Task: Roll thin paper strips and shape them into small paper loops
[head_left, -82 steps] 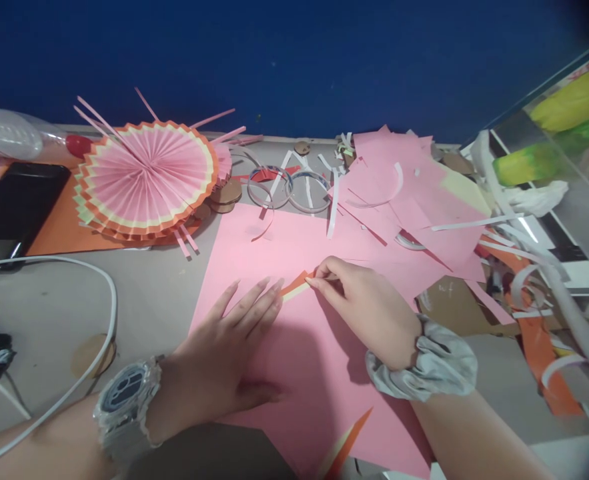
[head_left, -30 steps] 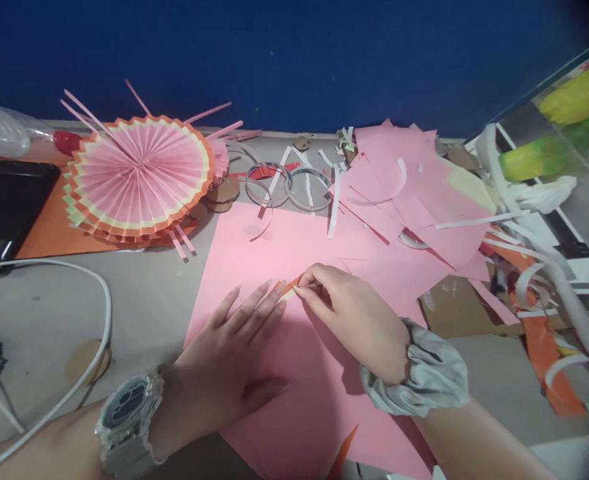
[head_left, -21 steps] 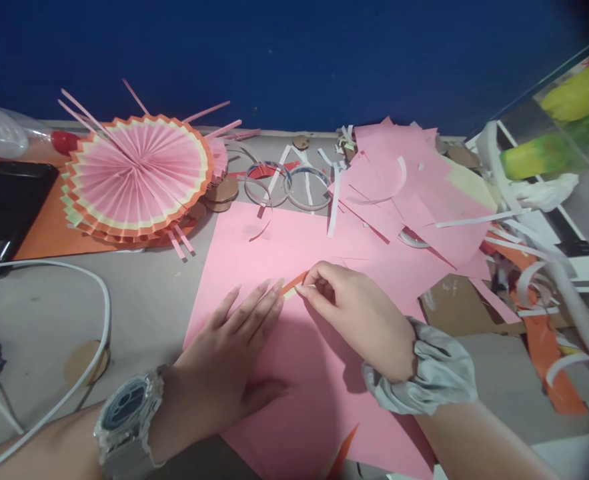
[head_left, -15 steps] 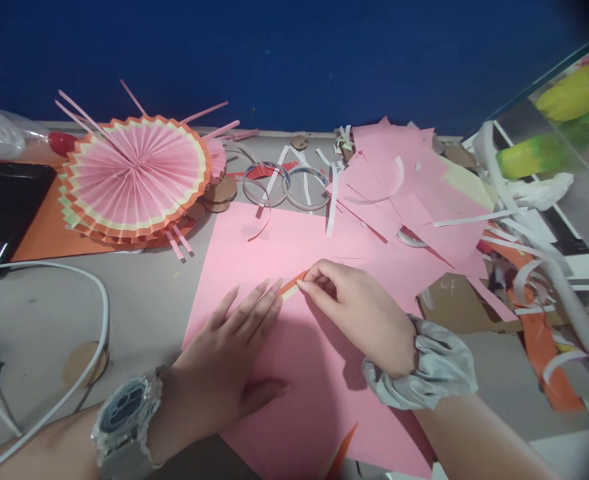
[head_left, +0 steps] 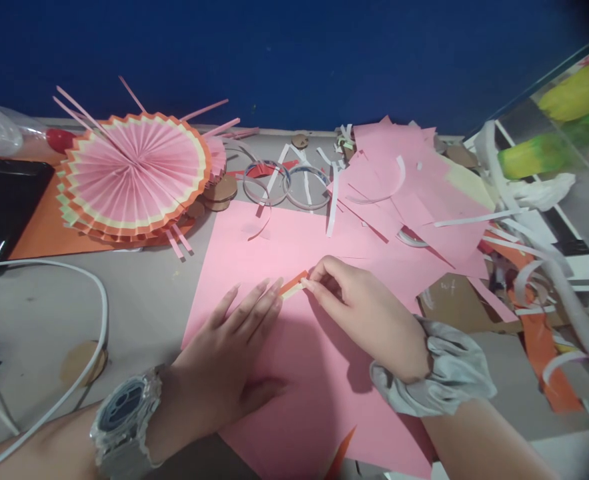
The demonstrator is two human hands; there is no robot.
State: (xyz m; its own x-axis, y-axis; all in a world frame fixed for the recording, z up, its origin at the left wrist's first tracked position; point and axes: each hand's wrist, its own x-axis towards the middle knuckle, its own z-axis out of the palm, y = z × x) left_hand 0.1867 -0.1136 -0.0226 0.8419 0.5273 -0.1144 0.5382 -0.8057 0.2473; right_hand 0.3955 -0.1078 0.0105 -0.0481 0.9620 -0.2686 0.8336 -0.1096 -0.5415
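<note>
My left hand (head_left: 229, 353) lies flat on a large pink paper sheet (head_left: 274, 233), palm down with fingers stretched out. Its fingertips rest at the left end of a narrow orange and pale yellow paper strip (head_left: 294, 283). My right hand (head_left: 359, 300) pinches the strip's right end between thumb and forefinger, its other fingers curled. How far the strip runs under the left fingers is hidden. A pointed orange paper piece (head_left: 342, 453) lies near the sheet's lower edge.
A pleated pink paper rosette (head_left: 139, 173) and black phone (head_left: 9, 200) sit at the left, by a white cable (head_left: 105, 300). Rolls of tape (head_left: 308, 187) stand behind the sheet. Pink paper scraps (head_left: 394, 180) and cut strips crowd the right, with cardboard (head_left: 447, 307) beneath.
My right hand has shifted slightly to the right along the strip, so a little more of the strip shows. My left hand has stayed in place.
</note>
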